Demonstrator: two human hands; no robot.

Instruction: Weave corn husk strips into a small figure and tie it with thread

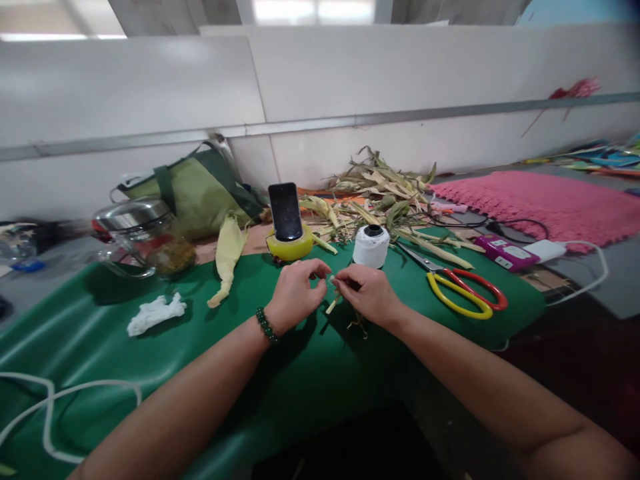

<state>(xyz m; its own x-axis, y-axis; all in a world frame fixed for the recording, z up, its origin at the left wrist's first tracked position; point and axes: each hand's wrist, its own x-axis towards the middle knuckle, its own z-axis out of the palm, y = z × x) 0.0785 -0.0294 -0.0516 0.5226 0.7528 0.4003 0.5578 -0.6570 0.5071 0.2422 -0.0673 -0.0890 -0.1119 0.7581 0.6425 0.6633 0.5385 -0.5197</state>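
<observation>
My right hand (371,290) pinches a small piece of corn husk (332,305) between thumb and fingertips. A pale narrow end points down to the left, and thin dry strands hang below the hand. My left hand (299,293), with a green bead bracelet at the wrist, is just left of it. Its thumb and forefinger curve towards the husk piece with a small gap between their tips. Any thread there is too fine to make out. Just behind my right hand stands a spool of white thread (371,248). Scissors (460,291) with red and yellow handles lie to the right.
On the green mat (200,360) lie a pale husk (229,257) and crumpled white tissue (156,313). A phone (285,212) leans on a yellow tape roll (290,248). Behind are a husk pile (383,180), glass jug (150,243), green bag (195,193), pink cloth (545,200) and purple power strip (505,252).
</observation>
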